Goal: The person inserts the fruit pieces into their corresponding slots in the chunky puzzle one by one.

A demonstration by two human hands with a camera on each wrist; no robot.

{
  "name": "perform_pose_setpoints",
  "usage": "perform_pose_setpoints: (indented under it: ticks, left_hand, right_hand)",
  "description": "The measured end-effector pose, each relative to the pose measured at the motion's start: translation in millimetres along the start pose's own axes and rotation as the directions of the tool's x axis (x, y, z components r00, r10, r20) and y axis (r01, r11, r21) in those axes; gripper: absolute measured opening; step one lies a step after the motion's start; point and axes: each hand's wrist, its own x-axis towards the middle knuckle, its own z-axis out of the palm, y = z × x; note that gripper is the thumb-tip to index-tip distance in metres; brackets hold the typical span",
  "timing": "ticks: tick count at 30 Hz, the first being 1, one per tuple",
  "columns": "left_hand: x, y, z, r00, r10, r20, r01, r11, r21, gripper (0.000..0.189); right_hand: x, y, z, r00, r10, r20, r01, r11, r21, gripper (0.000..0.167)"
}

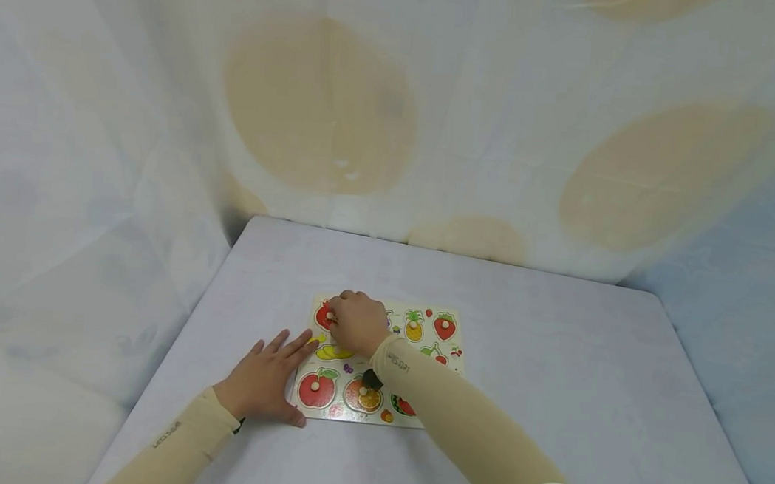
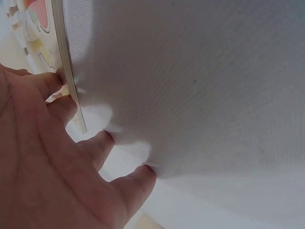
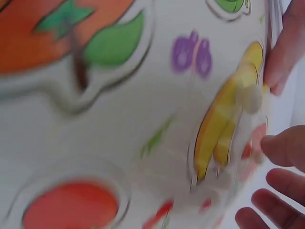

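A wooden knob puzzle board [image 1: 366, 417] with fruit pieces lies on the table. Over its far left corner, my right hand [image 1: 359, 322] pinches the small knob of the red pomegranate piece [image 1: 324, 315]. In the right wrist view, the thumb [image 3: 285, 145] meets this knob, and the index fingertip is hidden. My left hand [image 1: 264, 379] rests with fingers spread at the board's left edge. Two of its fingers touch that edge in the left wrist view, while others press the table. Beside them are the banana piece [image 1: 334, 353] and the apple piece [image 1: 316, 390].
The orange piece [image 1: 362, 394] and a partly covered watermelon piece [image 1: 404, 405] sit in the near row. A pineapple piece [image 1: 413, 326] and a strawberry piece [image 1: 445, 326] are at the far right. Printed fabric walls [image 1: 501, 130] surround the pale table [image 1: 573, 372].
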Motion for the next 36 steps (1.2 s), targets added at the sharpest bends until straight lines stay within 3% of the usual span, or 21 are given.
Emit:
perform_pose_setpoints:
  ticks: [9, 16, 26, 36]
  left_hand:
    - [-0.6, -5.2, -0.1, 0.999, -0.035, 0.027, 0.036, 0.999, -0.01, 0.123]
    - [0.4, -13.9, 3.4, 0.999, -0.04, 0.025, 0.04, 0.999, 0.0, 0.124]
    - [-1.8, -20.3, -1.7, 0.999, -0.033, 0.031, 0.033, 0.999, -0.001, 0.124]
    - [-5.4, -24.4, 3.7, 0.999, -0.04, 0.031, 0.041, 0.999, -0.021, 0.126]
  right_hand:
    - [-39.7, 42.9, -40.4, 0.999, 0.012, 0.048, -0.016, 0.998, 0.067, 0.037]
    - [-91.1, 100.4, -59.6, 0.988, 0.144, 0.049, -0.149, 0.983, 0.11, 0.04]
    - [-177.9, 160.6, -54.2, 0.961, 0.268, 0.06, -0.273, 0.958, 0.089, 0.042]
    - [-236.9, 187.4, -50.5, 0.953, 0.303, 0.017, -0.303, 0.948, 0.099, 0.042]
